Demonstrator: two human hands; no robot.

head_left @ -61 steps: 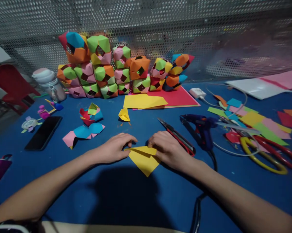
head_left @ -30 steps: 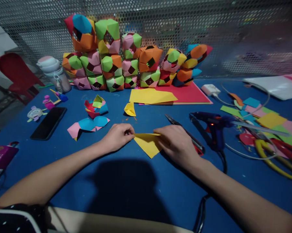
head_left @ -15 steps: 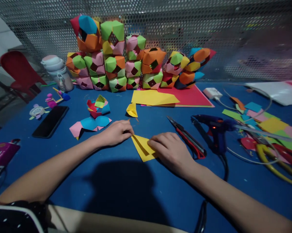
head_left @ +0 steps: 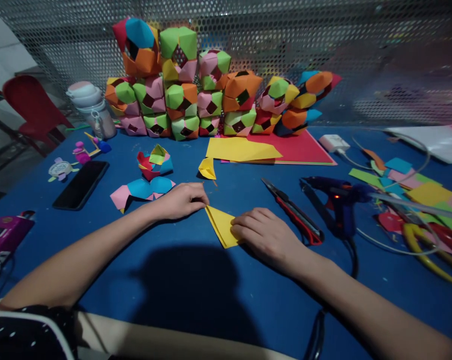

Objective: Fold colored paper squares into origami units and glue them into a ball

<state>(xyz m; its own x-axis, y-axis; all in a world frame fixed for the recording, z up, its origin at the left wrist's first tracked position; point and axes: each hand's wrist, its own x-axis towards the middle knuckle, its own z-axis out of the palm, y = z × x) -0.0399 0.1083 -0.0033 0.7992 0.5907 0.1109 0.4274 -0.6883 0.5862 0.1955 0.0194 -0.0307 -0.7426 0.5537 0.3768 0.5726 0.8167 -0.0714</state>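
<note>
A folded piece of yellow paper (head_left: pixel 221 227) lies on the blue table between my hands, one flap folded down along its left side. My left hand (head_left: pixel 186 201) pinches its upper left corner between thumb and fingers. On its right side rest the closed-together fingers of my right hand (head_left: pixel 265 232), pressing the paper to the table. Just beyond, a small folded yellow piece (head_left: pixel 207 169) stands near a flat yellow sheet (head_left: pixel 243 150). Left of it are a joined blue and pink paper strip (head_left: pixel 145 189) and a red, green and blue paper piece (head_left: pixel 154 162).
Many-coloured paper modules (head_left: pixel 180 100) are stacked along the back. Right of my hands lie a red cutter (head_left: pixel 295 212), a glue gun (head_left: pixel 340 200) with its light on, scissors (head_left: pixel 428 250) and paper scraps. A phone (head_left: pixel 81 185) and bottle (head_left: pixel 92 110) stand left.
The yellow paper's flap, raised a little before, now lies flatter and the gap in the fold has narrowed. My right hand still presses there; the whole view has shifted slightly.
</note>
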